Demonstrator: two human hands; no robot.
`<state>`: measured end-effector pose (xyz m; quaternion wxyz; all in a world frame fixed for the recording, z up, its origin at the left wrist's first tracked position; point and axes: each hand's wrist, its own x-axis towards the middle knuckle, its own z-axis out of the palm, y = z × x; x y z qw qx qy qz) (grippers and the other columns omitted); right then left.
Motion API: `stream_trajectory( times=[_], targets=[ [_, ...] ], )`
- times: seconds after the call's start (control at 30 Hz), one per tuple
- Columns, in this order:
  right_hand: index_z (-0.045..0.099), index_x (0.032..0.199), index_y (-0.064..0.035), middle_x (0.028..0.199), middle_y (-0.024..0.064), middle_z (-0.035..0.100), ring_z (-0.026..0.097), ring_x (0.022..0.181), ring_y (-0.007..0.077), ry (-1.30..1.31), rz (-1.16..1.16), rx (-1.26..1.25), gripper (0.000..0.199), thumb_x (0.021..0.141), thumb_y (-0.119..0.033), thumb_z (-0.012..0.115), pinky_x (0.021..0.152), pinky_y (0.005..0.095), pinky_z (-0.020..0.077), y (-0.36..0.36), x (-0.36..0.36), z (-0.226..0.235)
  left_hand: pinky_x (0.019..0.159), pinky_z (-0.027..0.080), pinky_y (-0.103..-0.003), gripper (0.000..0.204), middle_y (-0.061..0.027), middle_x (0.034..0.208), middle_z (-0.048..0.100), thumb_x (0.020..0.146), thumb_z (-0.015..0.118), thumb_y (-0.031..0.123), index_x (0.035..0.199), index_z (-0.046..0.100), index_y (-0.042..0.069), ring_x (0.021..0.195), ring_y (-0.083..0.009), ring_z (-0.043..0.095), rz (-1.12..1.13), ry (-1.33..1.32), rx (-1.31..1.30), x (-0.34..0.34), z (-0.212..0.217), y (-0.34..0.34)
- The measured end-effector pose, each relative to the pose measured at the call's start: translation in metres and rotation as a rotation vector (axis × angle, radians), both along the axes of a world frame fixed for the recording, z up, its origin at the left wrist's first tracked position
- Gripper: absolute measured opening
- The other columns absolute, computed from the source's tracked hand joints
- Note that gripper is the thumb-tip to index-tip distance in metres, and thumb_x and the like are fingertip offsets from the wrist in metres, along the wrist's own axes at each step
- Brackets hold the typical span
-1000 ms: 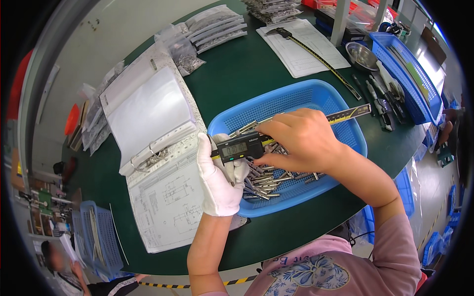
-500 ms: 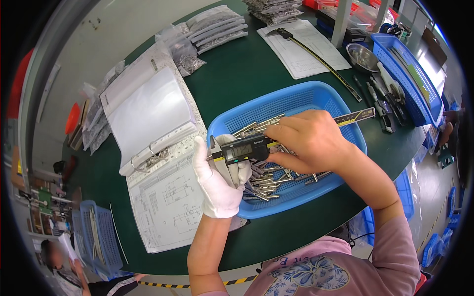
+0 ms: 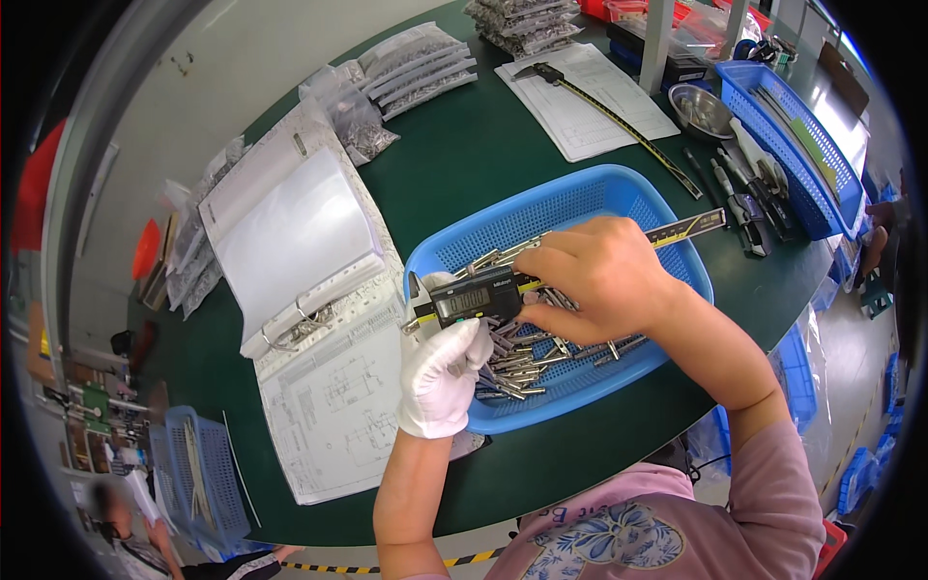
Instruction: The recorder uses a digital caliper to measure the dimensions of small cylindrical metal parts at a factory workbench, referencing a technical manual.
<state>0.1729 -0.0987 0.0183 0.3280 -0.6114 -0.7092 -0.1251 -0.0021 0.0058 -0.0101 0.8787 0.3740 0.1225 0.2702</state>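
A digital caliper [image 3: 476, 299] with a small lit display lies slantwise over the near blue basket [image 3: 626, 193]. My bare right hand [image 3: 604, 280] is closed round its sliding body, and the beam sticks out past the knuckles. Just below the caliper's jaws is my left hand [image 3: 437, 385] in a white glove, thumb and fingers curled together. Whatever sits in that grip is hidden by the glove and the caliper. Many slim metal pins [image 3: 527, 369] lie loose in the basket beneath both hands.
Left of the basket lie an open ring binder [image 3: 290, 232] and a drawing sheet [image 3: 338, 416]. Bagged parts [image 3: 416, 68] are stacked behind. Another caliper [image 3: 619, 121] rests on papers. At right stand a metal bowl [image 3: 703, 109], hand tools [image 3: 749, 198] and a blue basket [image 3: 793, 145].
My left thumb has moved from beside the caliper's jaws to below the display, curling in against the fingers. The display reading has changed. My right hand keeps its hold on the caliper.
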Motion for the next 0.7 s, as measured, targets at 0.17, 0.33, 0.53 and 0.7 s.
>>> stream_trajectory(
  times=[0.17, 0.33, 0.53, 0.7],
  targets=[
    [0.059, 0.08, -0.007, 0.063, 0.0062, 0.054, 0.057, 0.055, 0.0269, -0.006, 0.007, 0.001, 0.029, 0.067, -0.03, 0.07, 0.047, 0.0367, 0.0435, 0.0007, 0.0005, -0.0007, 0.052, 0.036, -0.023, 0.034, -0.0043, 0.083, 0.054, 0.082, 0.052, -0.002, 0.114, 0.044, 0.009, 0.057, -0.0099, 0.045, -0.003, -0.006, -0.056, 0.0016, 0.0021, -0.0001],
    [0.059, 0.081, -0.0068, 0.063, 0.0063, 0.054, 0.057, 0.055, 0.0269, 0.011, 0.011, -0.001, 0.029, 0.068, -0.03, 0.07, 0.047, 0.0367, 0.0437, 0.0005, 0.0009, 0.0001, 0.051, 0.036, -0.022, 0.033, -0.0056, 0.085, 0.054, 0.083, 0.052, -0.002, 0.113, 0.043, 0.008, 0.058, -0.0094, 0.047, -0.017, -0.01, -0.033, 0.001, 0.0021, 0.0001],
    [0.059, 0.083, -0.0064, 0.063, 0.0065, 0.054, 0.057, 0.055, 0.027, 0.013, 0.023, 0.001, 0.029, 0.069, -0.03, 0.069, 0.046, 0.0368, 0.0432, -0.0003, -0.0001, 0.0007, 0.052, 0.038, -0.022, 0.036, -0.0088, 0.086, 0.054, 0.08, 0.052, -0.002, 0.113, 0.042, 0.007, 0.058, -0.0113, 0.048, -0.02, -0.068, -0.047, 0.0, 0.004, -0.0011],
    [0.059, 0.083, -0.0062, 0.063, 0.0067, 0.054, 0.057, 0.055, 0.0271, 0.019, 0.032, 0.0, 0.029, 0.069, -0.03, 0.069, 0.046, 0.037, 0.0429, -0.0001, 0.0, 0.0002, 0.051, 0.038, -0.022, 0.037, -0.0096, 0.086, 0.054, 0.079, 0.053, -0.001, 0.113, 0.042, 0.007, 0.058, -0.0121, 0.048, 0.01, -0.024, -0.042, 0.0001, 0.0051, -0.002]
  ],
)
